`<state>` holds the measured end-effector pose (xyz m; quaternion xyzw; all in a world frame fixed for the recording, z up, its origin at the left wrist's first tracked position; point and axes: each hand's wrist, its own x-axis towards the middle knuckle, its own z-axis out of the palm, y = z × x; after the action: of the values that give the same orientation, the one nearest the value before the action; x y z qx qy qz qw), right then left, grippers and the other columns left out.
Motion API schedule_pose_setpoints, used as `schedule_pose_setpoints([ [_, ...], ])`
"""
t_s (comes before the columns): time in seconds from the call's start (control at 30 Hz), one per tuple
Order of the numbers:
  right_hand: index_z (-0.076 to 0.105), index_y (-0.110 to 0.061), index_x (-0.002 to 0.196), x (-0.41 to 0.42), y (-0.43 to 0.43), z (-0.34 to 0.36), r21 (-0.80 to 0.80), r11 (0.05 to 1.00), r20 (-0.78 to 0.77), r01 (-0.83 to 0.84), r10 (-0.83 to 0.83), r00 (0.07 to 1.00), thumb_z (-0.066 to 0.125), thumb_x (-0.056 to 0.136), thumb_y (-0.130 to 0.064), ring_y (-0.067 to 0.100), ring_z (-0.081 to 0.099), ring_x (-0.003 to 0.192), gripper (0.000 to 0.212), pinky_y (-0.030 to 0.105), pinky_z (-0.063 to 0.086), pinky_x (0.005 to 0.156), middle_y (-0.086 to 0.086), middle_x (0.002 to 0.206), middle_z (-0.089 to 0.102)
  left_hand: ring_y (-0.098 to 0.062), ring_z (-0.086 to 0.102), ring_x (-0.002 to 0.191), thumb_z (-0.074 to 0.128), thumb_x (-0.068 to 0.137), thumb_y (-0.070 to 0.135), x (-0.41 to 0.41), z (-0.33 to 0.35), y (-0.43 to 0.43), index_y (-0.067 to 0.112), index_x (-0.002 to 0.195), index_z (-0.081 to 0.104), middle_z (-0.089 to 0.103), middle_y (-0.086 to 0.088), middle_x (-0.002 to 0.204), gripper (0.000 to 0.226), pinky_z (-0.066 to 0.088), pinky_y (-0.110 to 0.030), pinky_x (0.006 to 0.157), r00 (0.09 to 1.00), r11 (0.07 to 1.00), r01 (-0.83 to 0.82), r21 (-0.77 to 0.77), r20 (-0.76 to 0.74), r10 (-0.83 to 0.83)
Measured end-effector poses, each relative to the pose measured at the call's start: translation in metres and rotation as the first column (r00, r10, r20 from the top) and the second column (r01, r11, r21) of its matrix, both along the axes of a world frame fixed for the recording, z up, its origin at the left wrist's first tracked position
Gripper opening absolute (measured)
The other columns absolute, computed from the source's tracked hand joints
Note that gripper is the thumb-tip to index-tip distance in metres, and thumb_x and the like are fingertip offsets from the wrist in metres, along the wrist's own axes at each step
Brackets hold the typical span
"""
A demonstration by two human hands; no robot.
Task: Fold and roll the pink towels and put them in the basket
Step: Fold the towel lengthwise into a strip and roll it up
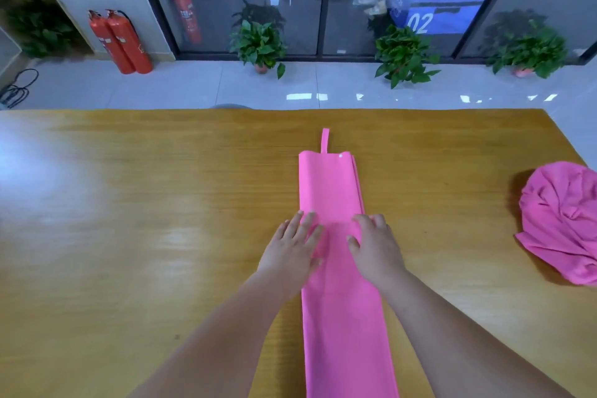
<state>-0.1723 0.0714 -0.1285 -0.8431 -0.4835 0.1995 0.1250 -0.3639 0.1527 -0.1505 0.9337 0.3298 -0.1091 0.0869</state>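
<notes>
Direction of the strip decides the coming move. The long, narrow strip of folded bright pink towel (336, 184) lies on the yellow-brown wooden worktop (145, 203) with its long axis running straight away from the person. Its near end passes between the forearms and out of the bottom of the view, and its far end is squared off short of the worktop's far edge. A thin pink hanging loop (325, 139) sticks out beyond that far end, on the same line.

Both hands sit partway along the strip, side by side and level, so neither is nearer to either end. The left hand (292, 245) lies flat, fingers straight and slightly spread over the strip's left edge. The right hand (376, 245) rests over the right edge with fingers a little bent, tips and thumb down on the cloth; nothing looks pinched or lifted. Strip lies both ahead of the fingertips and behind the wrists.

Rolling, I judge, must travel along this axis, so the hands would first have to go to one end. A second, crumpled bright pink towel (562, 223) lies heaped well apart at the worktop's right side, nearer the right hand. No basket shows.
</notes>
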Motion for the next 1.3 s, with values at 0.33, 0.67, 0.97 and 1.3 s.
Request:
schedule_pose_setpoints([
  [0.33, 0.055, -0.032, 0.144, 0.046, 0.105, -0.008, 0.034, 0.990, -0.163, 0.137, -0.129, 0.978, 0.056, 0.104, -0.029, 0.025, 0.060, 0.109, 0.039, 0.042, 0.052, 0.099, 0.005, 0.134, 0.048, -0.024, -0.027, 0.157, 0.024, 0.107, 0.063, 0.020, -0.016, 0.066, 0.022, 0.167, -0.005, -0.025, -0.002, 0.172, 0.078, 0.002, -0.046, 0.131, 0.998, 0.999, -0.011, 0.050, 0.059, 0.008],
  [0.67, 0.078, -0.031, 0.107, 0.066, 0.150, -0.025, 0.257, 0.935, -0.261, 0.245, -0.177, 0.949, 0.062, 0.097, -0.006, 0.010, 0.063, 0.087, 0.032, 0.014, 0.039, 0.082, -0.008, 0.104, 0.060, -0.023, -0.017, 0.160, 0.029, 0.106, 0.069, 0.020, -0.032, 0.091, 0.023, 0.168, -0.002, -0.010, 0.003, 0.175, 0.084, 0.008, -0.047, 0.131, 0.990, 0.999, 0.016, 0.032, 0.137, -0.020],
  [0.97, 0.075, -0.025, 0.116, 0.075, 0.141, -0.055, 0.287, 0.939, -0.141, 0.189, -0.154, 0.978, 0.055, 0.103, -0.009, 0.015, 0.059, 0.090, 0.029, 0.025, 0.044, 0.085, -0.004, 0.114, 0.052, -0.020, -0.014, 0.161, 0.028, 0.102, 0.076, 0.022, -0.032, 0.093, 0.026, 0.168, 0.003, -0.009, 0.009, 0.175, 0.086, 0.012, -0.047, 0.130, 0.988, 1.000, 0.009, -0.005, 0.152, -0.008],
  [1.3, 0.030, -0.023, 0.164, 0.022, 0.131, -0.054, 0.035, 0.770, 0.290, -0.637, 0.602, 0.744, 0.040, 0.108, -0.051, 0.023, 0.008, 0.161, 0.063, 0.049, 0.019, 0.128, 0.000, 0.174, 0.014, -0.029, -0.001, 0.162, 0.053, 0.099, 0.065, 0.019, -0.027, 0.089, 0.002, 0.165, 0.010, -0.002, -0.013, 0.175, 0.101, 0.019, -0.052, 0.129, 0.936, 0.987, -0.160, -0.033, 0.311, 0.162],
])
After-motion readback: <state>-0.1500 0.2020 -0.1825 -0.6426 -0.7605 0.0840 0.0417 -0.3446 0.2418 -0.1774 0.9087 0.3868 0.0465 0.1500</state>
